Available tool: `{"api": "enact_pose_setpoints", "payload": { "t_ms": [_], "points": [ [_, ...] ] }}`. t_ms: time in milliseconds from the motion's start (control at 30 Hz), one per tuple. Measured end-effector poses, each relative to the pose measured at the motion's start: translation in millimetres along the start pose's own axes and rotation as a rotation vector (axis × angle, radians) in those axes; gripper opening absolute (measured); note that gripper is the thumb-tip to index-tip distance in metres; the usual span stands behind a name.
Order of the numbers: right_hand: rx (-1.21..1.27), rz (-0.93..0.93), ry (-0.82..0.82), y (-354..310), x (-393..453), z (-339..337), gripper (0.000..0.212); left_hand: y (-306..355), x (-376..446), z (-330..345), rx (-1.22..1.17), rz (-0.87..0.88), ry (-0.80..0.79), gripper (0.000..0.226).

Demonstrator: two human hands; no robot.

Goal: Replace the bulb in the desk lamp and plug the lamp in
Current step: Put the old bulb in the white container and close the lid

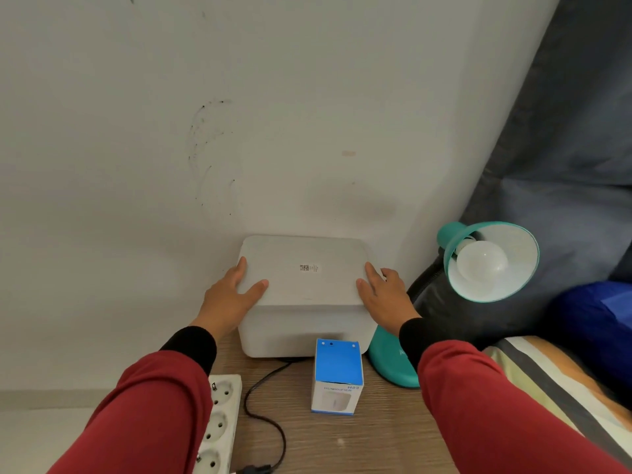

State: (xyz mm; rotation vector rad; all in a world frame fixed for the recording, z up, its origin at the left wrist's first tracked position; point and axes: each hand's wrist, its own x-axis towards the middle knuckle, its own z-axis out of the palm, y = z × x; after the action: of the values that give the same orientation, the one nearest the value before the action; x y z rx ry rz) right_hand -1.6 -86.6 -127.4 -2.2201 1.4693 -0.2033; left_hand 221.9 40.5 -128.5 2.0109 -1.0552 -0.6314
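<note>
A: Two red sleeves with black cuffs reach in from the bottom edge. What lies nearest on the wooden table (342, 446)?

B: A white power strip (219, 425) at the left edge, its sockets bare, and a black cord (260, 410) curling beside it, a plug end lying near the bottom edge. Just past that stands a small blue-and-white humidifier box (338, 376).

A: And the hands?

B: Both are spread flat on the lid of a white storage box (304, 292) against the wall. The left hand (232, 292) grips its left edge, thumb on top; the right hand (381, 294) lies on the right edge, fingers splayed.

A: The lamp?

B: The teal desk lamp (492, 261) stands right of the box, its base (390, 364) partly behind the right wrist. The shade faces the camera with a white bulb (482, 261) seated inside, a dark curtain (564, 148) behind.
</note>
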Motion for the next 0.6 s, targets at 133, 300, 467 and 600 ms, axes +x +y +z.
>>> {"api": "enact_pose_setpoints", "payload": {
  "t_ms": [133, 300, 467, 600],
  "points": [
    [-0.01, 0.02, 0.016, -5.0, -4.7, -4.3, 0.055, 1.9, 1.0, -1.9, 0.09, -0.012, -0.036, 0.075],
    [0.046, 0.036, 0.033, -9.9, -9.8, -5.3, 0.054, 9.8, 0.0, -3.7, 0.235, -0.027, -0.084, 0.075],
    [0.194, 0.058, 0.04, -9.4, -19.0, -6.3, 0.039, 9.9, -6.5, -0.3, 0.23, -0.01, -0.031, 0.078],
    [0.127, -0.053, 0.076, -5.0, -19.7, 0.6, 0.046, 8.6, -0.8, -2.4, 0.283, -0.017, -0.067, 0.078]
  ]
}}
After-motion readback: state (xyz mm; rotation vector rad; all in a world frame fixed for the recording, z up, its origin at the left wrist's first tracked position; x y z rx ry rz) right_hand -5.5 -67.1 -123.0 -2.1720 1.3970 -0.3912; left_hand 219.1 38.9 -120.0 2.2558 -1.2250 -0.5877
